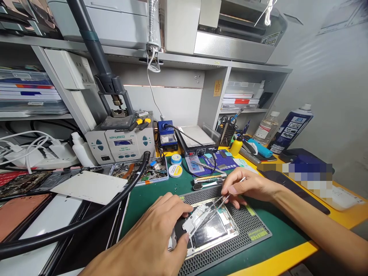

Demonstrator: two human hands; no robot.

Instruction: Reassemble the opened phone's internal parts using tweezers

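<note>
An opened smartphone lies on a grey honeycomb mat, with its dark, shiny battery exposed. Over its upper part sits a silver-grey cover plate, tilted across the phone. My left hand grips the phone's left end, thumb and index finger beside the plate. In my right hand is a pair of metal tweezers, pinched between thumb and fingers. The tips reach down to the plate; whether they grip it I cannot make out.
Behind the mat lie a brush and a screwdriver. A black hose arcs across the left side, over phone parts. A parts tray, rework station, hot plate and spray can line the back.
</note>
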